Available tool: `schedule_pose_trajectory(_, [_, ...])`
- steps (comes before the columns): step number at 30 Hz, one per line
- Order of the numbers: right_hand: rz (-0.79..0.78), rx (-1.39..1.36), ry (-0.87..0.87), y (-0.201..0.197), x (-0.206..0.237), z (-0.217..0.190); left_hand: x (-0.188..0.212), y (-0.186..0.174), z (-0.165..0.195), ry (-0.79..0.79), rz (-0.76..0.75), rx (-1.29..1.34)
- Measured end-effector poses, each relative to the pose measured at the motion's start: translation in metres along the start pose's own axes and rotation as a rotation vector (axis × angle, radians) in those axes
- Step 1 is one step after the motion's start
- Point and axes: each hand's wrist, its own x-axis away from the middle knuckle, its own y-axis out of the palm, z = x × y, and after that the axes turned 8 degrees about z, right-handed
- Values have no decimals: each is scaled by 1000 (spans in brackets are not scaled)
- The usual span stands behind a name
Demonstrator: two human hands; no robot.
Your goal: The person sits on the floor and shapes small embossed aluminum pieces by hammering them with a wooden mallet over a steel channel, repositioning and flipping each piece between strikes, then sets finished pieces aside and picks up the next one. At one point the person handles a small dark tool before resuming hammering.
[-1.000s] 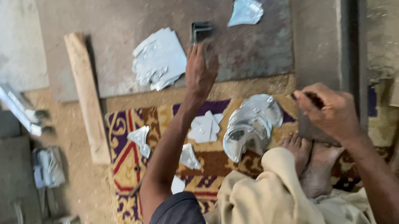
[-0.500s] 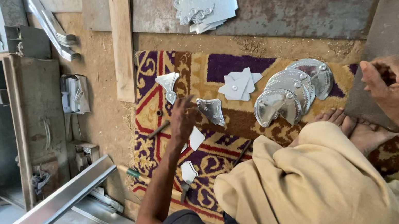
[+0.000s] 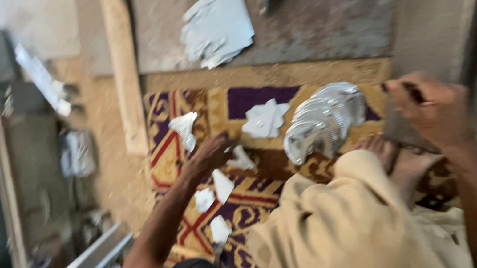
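Blurred view from above: the left hand (image 3: 213,155) reaches down onto a patterned rug (image 3: 165,119), fingers curled loosely over a small sheet-metal scrap (image 3: 241,160) just beyond its fingertips, best pinched by an edge, while the right hand (image 3: 434,109) grips a dark tool (image 3: 411,91)

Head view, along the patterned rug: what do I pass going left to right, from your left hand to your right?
left hand → white star-shaped cutout → stack of shiny curved metal pieces → right hand, closed on a dark tool.
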Motion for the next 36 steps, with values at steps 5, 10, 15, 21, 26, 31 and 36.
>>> schedule_pose_trajectory(5, [91,-573,423,-24,-6,3,-43,-95,66,-240,57,463])
schedule_pose_trajectory(10, [353,-505,741,-66,28,24,-163,-162,171,-206,385,1044])
schedule_pose_trajectory(15, [420,13,902,-95,104,84,-309,-168,273,-25,400,1234])
schedule_pose_trajectory(21, [285,309,1019,-93,195,121,-389,-143,327,-67,364,1219])
schedule_pose_trajectory(26, [-110,425,1089,-85,216,127,-392,-141,313,-86,305,1349])
schedule_pose_trajectory(31, [103,-314,1549,-94,197,126,-403,-148,314,-57,260,1482])
schedule_pose_trajectory(36, [235,-718,1694,-107,158,102,-416,-150,320,-17,260,1413])
